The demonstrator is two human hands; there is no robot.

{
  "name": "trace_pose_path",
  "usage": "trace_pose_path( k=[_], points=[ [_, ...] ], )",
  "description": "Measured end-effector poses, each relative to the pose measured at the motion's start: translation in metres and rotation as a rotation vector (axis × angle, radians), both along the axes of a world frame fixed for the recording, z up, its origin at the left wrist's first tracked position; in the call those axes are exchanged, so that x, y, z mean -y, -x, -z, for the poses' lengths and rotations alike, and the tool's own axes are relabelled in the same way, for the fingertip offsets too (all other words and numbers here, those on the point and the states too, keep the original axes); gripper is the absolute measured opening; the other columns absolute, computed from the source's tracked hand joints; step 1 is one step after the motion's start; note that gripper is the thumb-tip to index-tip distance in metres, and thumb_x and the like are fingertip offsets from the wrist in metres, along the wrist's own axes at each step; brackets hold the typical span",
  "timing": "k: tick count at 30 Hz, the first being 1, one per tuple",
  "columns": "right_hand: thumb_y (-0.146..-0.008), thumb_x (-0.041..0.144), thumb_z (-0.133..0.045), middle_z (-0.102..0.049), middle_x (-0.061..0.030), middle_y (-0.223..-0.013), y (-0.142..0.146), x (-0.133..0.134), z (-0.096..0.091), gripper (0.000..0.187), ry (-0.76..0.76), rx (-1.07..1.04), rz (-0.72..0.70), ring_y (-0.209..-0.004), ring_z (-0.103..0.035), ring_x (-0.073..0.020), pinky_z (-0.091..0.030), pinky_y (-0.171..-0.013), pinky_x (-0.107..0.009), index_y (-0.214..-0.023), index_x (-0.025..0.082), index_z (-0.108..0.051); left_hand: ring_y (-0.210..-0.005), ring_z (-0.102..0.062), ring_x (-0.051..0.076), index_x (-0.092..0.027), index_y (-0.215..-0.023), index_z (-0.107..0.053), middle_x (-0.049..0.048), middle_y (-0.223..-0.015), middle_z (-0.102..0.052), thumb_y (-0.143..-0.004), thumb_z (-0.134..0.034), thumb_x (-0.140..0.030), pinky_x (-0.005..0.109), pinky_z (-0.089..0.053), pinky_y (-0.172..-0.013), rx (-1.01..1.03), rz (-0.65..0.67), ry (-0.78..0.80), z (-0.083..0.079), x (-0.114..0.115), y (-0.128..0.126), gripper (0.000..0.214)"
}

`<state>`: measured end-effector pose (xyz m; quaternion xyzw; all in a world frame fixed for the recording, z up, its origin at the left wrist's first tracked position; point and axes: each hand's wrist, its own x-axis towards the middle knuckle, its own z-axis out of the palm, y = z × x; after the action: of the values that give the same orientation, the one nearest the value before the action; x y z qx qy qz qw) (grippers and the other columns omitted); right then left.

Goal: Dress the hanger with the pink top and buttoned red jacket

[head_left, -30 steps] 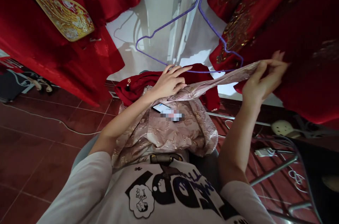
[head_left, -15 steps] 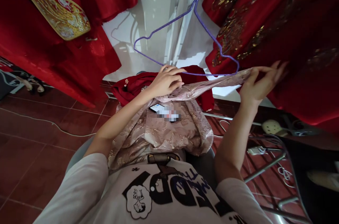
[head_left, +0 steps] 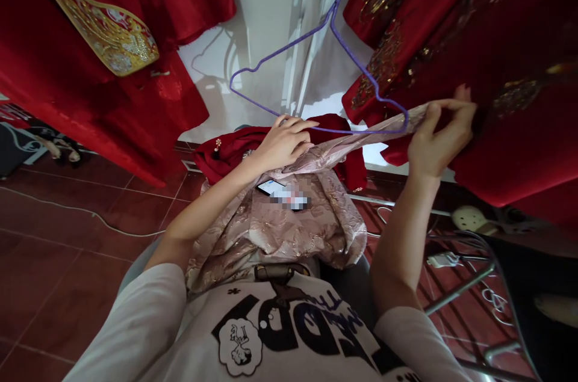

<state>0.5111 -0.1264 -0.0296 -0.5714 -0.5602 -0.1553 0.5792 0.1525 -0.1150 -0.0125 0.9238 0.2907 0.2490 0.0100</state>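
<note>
A dusty-pink brocade garment with a shiny woven pattern lies across the lap. My left hand is closed on its gathered upper edge, right by the bottom bar of a purple hanger; whether the fingers also grip the bar I cannot tell. Off to the right, my right hand pinches the far end of a narrow part of the same cloth between thumb and fingers. That strip is stretched between both hands and runs beside the hanger's lower right corner. A lit phone, partly blurred out, rests on the garment.
Red garments with gold decoration hang at the left and right. Red cloth is bunched beyond the lap. A chair with a metal frame stands at right, near a white plug. A cable crosses the tiled floor.
My right hand has shifted slightly left and its outer fingers have drawn in, still pinching the cloth. My left hand stays almost in place. The red garments at right have swayed a little.
</note>
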Motion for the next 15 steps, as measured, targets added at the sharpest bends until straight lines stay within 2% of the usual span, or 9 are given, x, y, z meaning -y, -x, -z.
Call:
trace_pose_path(
  k=[4, 10, 13, 15],
  points=[
    [-0.099, 0.028, -0.060, -0.061, -0.0249, -0.156, -0.026, 0.002, 0.016, 0.005, 0.058, -0.059, 0.085, -0.160, -0.046, -0.0339, -0.033, -0.131, -0.062, -0.101, 0.024, -0.061, -0.139, -0.061, 0.030, -0.021, -0.098, -0.078, 0.0075, -0.155, -0.066, -0.113, -0.054, -0.028, 0.054, -0.038, -0.125, -0.024, -0.013, -0.012, -0.004, 0.003, 0.004, 0.029],
    [-0.096, 0.029, -0.063, -0.059, -0.0236, -0.157, -0.046, -0.002, 0.024, 0.006, 0.090, -0.096, 0.077, -0.161, -0.045, -0.0343, -0.030, -0.131, -0.065, -0.099, 0.025, -0.061, -0.140, -0.060, 0.031, -0.020, -0.098, -0.078, 0.0084, -0.155, -0.066, -0.113, -0.052, -0.028, 0.055, -0.037, -0.124, -0.035, -0.026, -0.015, -0.006, 0.004, 0.004, 0.031],
    [-0.096, 0.032, -0.065, -0.061, -0.0224, -0.153, -0.038, -0.001, 0.018, 0.008, 0.115, -0.102, 0.071, -0.160, -0.046, -0.0343, -0.032, -0.130, -0.064, -0.097, 0.025, -0.060, -0.138, -0.061, 0.031, -0.021, -0.097, -0.078, 0.0081, -0.153, -0.067, -0.112, -0.054, -0.028, 0.055, -0.037, -0.123, -0.025, -0.010, 0.008, -0.006, 0.004, 0.005, 0.029],
    [-0.100, 0.034, -0.061, -0.066, -0.0202, -0.147, -0.018, 0.003, 0.005, 0.008, 0.079, -0.067, 0.025, -0.158, -0.050, -0.0332, -0.037, -0.127, -0.063, -0.099, 0.026, -0.059, -0.137, -0.061, 0.030, -0.022, -0.096, -0.077, 0.0077, -0.152, -0.068, -0.111, -0.055, -0.028, 0.055, -0.037, -0.122, -0.010, 0.004, 0.034, -0.006, 0.002, 0.003, 0.027]
  ],
)
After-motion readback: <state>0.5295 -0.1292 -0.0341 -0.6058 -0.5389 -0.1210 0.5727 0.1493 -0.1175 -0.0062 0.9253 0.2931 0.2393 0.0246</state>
